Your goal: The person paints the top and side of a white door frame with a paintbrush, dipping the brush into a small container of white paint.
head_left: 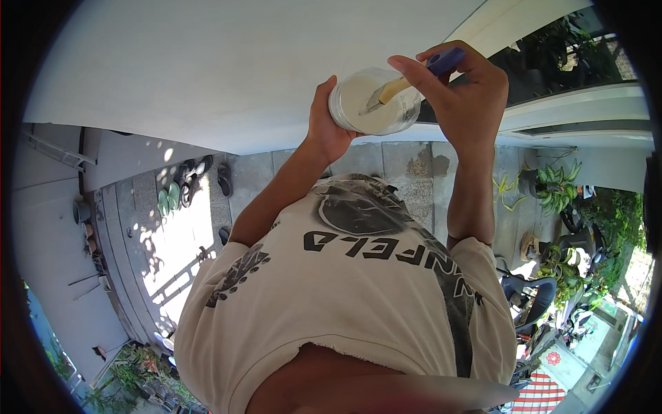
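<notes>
My left hand is wrapped round a clear jar, its thumb along the jar's left side. Cream-white liquid that looks like paint fills part of the jar. A paintbrush with a yellowish lower handle and a blue-purple end slants down into the jar's mouth. My right hand holds this brush by its upper handle, between thumb and fingers. The brush's metal band shows just above the liquid; its bristle tips are hard to make out.
A plain pale wall rises right in front of me, with a dark window at the right. Footwear lies on the tiled floor to the left. Potted plants and a dark chair stand on the right.
</notes>
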Demonstrator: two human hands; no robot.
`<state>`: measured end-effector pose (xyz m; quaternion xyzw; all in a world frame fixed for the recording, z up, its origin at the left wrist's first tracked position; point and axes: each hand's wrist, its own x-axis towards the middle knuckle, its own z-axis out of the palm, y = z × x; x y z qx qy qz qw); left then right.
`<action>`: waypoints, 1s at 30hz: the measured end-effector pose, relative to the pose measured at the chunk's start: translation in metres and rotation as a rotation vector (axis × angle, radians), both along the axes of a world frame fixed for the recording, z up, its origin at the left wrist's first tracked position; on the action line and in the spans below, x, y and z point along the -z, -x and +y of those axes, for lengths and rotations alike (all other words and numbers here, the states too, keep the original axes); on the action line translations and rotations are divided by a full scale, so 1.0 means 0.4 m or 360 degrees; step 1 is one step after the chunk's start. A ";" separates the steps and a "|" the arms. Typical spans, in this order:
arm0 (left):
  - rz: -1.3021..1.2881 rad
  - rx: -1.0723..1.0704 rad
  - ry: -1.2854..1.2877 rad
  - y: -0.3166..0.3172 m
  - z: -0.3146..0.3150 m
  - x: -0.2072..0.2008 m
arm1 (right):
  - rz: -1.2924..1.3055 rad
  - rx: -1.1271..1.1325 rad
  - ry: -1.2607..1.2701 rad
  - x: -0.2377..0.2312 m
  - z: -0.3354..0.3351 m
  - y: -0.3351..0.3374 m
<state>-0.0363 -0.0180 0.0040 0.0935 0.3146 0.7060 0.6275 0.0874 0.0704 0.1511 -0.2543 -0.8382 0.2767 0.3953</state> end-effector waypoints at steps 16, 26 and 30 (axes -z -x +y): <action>-0.0034 -0.0021 0.0006 -0.008 -0.010 0.000 | 0.0017 -0.0105 -0.0035 0.008 0.002 -0.005; -0.0058 0.0014 -0.0048 -0.015 -0.017 -0.003 | -0.0264 -0.0540 -0.0495 0.016 -0.003 -0.003; -0.0014 0.0014 -0.0047 -0.018 -0.017 -0.001 | -0.0291 -0.0561 -0.0459 0.029 0.000 -0.003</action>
